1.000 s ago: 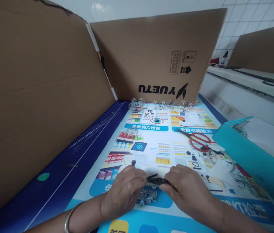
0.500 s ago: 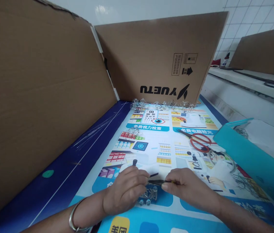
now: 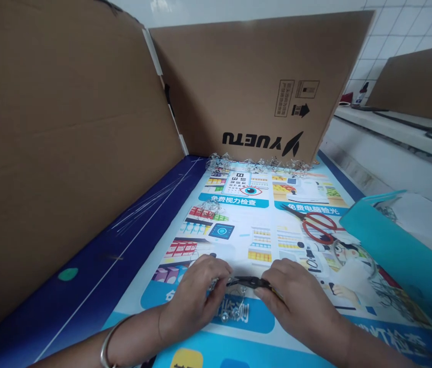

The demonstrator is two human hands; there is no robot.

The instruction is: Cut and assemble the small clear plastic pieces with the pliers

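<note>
- Left hand (image 3: pixel 196 299) was clenched into a pinch. Its fingertips were closed on a small clear beaded piece (image 3: pixel 216 287) right at the nose of the black pliers (image 3: pixel 248 281), and the fingers hid most of that piece.
- Right hand (image 3: pixel 296 301) gripped the pliers by the handles, palm down. The tool lay nearly level and pointed left toward the other hand, a hold that would let the nose bite while the left fingers steadied the tiny part.
- Both hands sat low, just above the tabletop at the near end of the printed poster (image 3: pixel 239 225). That was probably for steadiness with something so small.
- A few loose clear beads (image 3: pixel 231 313) lay on the poster just beneath the hands, close enough to pick up without reaching.
- Red-handled scissors (image 3: pixel 317 225) lay flat beyond the right hand, apart from it but on its side.
- A teal box (image 3: pixel 392 245) sat further right, with only a little tangled wire showing inside.
- A row of clear pieces (image 3: pixel 258 164) lined the foot of the back cardboard panel (image 3: pixel 254 76), well apart from the hands and seemingly parked out of the way. A smaller cluster (image 3: pixel 208 208) lay between that row and the hands.
- Thin wires (image 3: pixel 147 202) lay straight on the dark blue strip beside the left cardboard panel (image 3: pixel 66 143). Both panels stood upright, screening the spot on two sides.
- A metal bracelet (image 3: pixel 111 340) circled the left wrist.
</note>
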